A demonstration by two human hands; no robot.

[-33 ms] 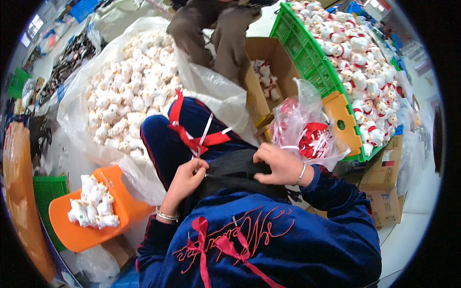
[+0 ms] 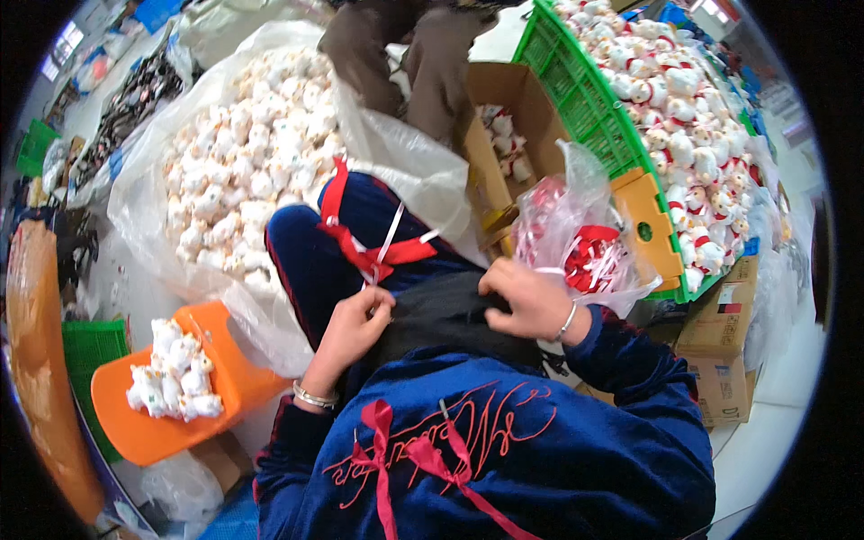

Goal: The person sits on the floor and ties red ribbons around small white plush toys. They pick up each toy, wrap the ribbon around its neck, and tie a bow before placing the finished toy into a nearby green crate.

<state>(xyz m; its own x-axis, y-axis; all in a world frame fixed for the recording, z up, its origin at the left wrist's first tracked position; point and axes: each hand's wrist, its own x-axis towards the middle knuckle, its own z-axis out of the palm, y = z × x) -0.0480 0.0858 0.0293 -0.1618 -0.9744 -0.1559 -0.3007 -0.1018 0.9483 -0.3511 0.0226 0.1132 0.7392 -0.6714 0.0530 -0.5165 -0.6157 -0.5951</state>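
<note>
My left hand [image 2: 357, 326] is closed in a pinch at the left edge of a black cloth [image 2: 436, 315] across my lap; what its fingertips hold is too small to make out. On the cloth's right side, the curled fingers of my right hand [image 2: 529, 301] grip the fabric. Just beyond my left fingers, a red ribbon [image 2: 373, 258] with white strips lies across my blue trouser leg. More red ribbons [image 2: 378, 450] hang on the front of my blue top.
White plush toys [image 2: 261, 153] fill a clear plastic bag ahead. Several more lie on an orange stool [image 2: 121, 432]. To the right are a bag of red ribbons [image 2: 594, 261], a cardboard box [image 2: 517, 85] and a green crate [image 2: 576, 85] beside red-scarfed toys. Another person's legs [image 2: 432, 72] are beyond.
My left thumb and fingers have drawn slightly closer together. The right fingers have shifted a little on the black cloth, and the view has moved slightly.
</note>
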